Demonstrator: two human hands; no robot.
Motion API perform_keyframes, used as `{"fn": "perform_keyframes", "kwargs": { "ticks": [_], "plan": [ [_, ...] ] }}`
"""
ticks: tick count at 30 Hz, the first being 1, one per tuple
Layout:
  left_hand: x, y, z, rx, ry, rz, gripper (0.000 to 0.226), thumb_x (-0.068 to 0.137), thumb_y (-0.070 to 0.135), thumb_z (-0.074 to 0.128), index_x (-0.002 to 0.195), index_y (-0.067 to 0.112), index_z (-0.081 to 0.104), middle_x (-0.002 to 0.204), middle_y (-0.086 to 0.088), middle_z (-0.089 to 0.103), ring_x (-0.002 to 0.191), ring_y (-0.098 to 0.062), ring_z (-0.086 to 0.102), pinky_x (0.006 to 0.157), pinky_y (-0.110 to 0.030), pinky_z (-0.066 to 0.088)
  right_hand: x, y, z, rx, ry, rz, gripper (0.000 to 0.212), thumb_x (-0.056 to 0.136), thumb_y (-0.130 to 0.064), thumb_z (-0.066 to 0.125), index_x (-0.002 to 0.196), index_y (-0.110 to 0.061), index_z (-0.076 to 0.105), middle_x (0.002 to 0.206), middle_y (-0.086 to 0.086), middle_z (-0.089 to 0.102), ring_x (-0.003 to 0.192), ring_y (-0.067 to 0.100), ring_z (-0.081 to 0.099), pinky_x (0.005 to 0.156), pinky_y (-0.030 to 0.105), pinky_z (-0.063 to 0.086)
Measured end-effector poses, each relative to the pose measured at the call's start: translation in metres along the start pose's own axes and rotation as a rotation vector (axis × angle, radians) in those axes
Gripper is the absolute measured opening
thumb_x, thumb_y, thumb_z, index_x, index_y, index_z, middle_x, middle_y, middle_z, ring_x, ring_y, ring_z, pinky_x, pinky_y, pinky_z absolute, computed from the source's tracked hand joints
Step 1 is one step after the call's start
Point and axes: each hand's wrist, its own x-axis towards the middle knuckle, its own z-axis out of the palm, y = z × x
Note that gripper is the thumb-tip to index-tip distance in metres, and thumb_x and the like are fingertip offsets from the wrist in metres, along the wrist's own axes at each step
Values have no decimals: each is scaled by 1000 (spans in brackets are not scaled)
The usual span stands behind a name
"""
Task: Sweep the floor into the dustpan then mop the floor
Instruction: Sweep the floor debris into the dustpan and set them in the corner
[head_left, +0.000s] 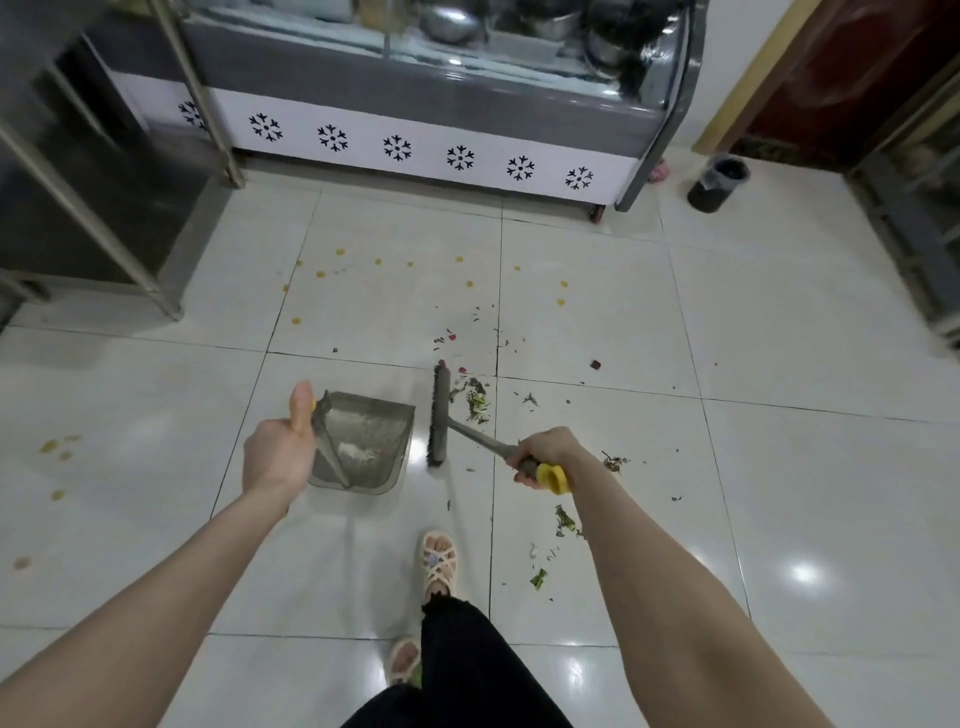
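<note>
My left hand (278, 449) grips the handle of a grey dustpan (369, 441), which rests on the white tiled floor with a little pale dust inside. My right hand (543, 457) holds the yellow-tipped handle of a grey broom (440, 415). The broom head stands on the floor just right of the dustpan's open side. Green and dark scraps (475, 402) lie right beside the bristles. More scraps (563, 522) are scattered to the right and near my feet. Yellow droplets (322, 274) dot the tiles farther away and at the left.
A display freezer (415, 150) with snowflake marks runs along the far wall. A metal rack (104, 218) stands at the left, another shelf at the right edge. A small dark bin (719, 184) sits at the far right. My sandalled foot (440, 564) is below the broom.
</note>
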Motion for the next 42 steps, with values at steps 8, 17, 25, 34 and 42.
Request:
{"fn": "perform_keyframes", "kwargs": {
  "ticks": [8, 17, 25, 34, 42],
  "plan": [
    [-39, -32, -12, -15, -44, -3, 87, 79, 82, 21, 57, 3, 50, 63, -17, 56, 60, -32, 55, 67, -44, 52, -40, 36, -3, -57, -19, 20, 10, 76, 10, 70, 79, 7, 61, 70, 20, 60, 43, 23, 58, 41, 26, 53],
    [-68, -67, -31, 4, -4, -47, 89, 77, 82, 19, 58, 2, 52, 67, -19, 59, 67, -35, 59, 70, -44, 51, -48, 69, 9, -189, -137, 133, 8, 77, 10, 68, 79, 7, 60, 82, 22, 60, 39, 21, 59, 40, 25, 52],
    [-101, -85, -16, -37, -4, -105, 83, 77, 83, 20, 54, 9, 51, 58, -13, 55, 53, -28, 52, 58, -37, 47, -34, 94, 8, -293, -220, 246, 14, 82, 2, 66, 94, 3, 58, 84, 17, 57, 57, 19, 57, 56, 23, 53],
    [-132, -59, 34, -12, 7, -86, 85, 80, 80, 19, 52, 6, 52, 59, -12, 55, 62, -31, 54, 66, -39, 48, -12, 113, -50, -366, 38, 132, 19, 75, 7, 72, 67, 1, 57, 68, 15, 59, 42, 23, 59, 42, 29, 54],
    [-154, -27, 81, -66, 41, -98, 88, 73, 85, 19, 53, 5, 50, 58, -14, 52, 61, -31, 52, 66, -43, 51, 7, 119, -131, -271, 102, -9, 15, 70, 13, 70, 67, 4, 58, 54, 15, 58, 33, 22, 54, 38, 27, 49]
  ]
}}
